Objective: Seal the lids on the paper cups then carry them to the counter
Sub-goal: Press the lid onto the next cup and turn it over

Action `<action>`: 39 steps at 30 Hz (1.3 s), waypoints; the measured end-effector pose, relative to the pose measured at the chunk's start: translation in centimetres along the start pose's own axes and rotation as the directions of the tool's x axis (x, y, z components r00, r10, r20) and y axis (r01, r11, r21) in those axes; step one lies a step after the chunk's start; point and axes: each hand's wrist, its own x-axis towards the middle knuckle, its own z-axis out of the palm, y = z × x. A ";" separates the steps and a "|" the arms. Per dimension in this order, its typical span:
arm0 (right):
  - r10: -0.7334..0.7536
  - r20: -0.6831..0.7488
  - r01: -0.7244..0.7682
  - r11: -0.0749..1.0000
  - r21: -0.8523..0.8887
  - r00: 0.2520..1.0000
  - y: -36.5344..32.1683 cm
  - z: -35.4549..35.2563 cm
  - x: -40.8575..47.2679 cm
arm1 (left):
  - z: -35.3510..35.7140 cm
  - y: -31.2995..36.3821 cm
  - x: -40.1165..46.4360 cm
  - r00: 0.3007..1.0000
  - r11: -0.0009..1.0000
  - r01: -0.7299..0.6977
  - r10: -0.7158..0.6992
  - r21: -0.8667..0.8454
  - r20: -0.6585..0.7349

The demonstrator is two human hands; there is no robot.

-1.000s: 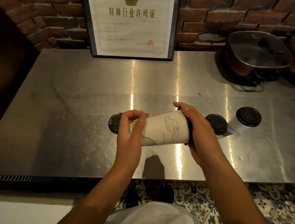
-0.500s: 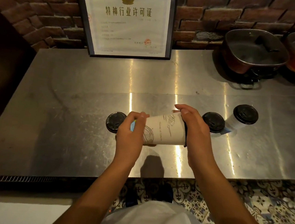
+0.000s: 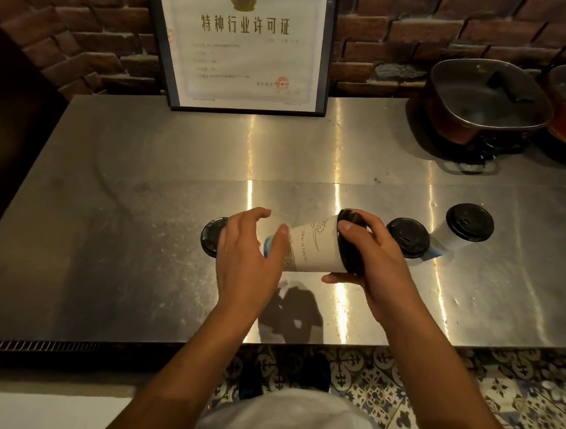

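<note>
1. We hold one paper cup (image 3: 309,247) on its side above the near-middle of the steel bench (image 3: 102,232), its lid end to our right. We judge this lets us press the rim from the side rather than from above.
2. Our right hand (image 3: 377,260) wraps the black lid (image 3: 351,244), fingers curled over the rim and thumb beneath: closed on the lid end, likely squeezing it home.
3. Our left hand (image 3: 247,255) is at the cup's base, fingers loosely spread and the thumb against the paper; whether it grips firmly we cannot tell. It seems to act as the backstop.
4. Three other lidded cups stand on the bench: one (image 3: 212,240) just behind our left hand, two (image 3: 408,237) (image 3: 467,223) towards the right edge, set apart from the work.
5. A framed certificate (image 3: 245,40) and two pots (image 3: 483,98) sit along the far edge.
6. Carrying has not begun.
</note>
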 end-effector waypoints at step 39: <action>-0.045 0.091 0.057 0.990 -0.133 0.995 7.4 1.6 6.8 | 5.2 -4.8 0.8 0.931 0.866 0.304 -0.182 -0.397 0.317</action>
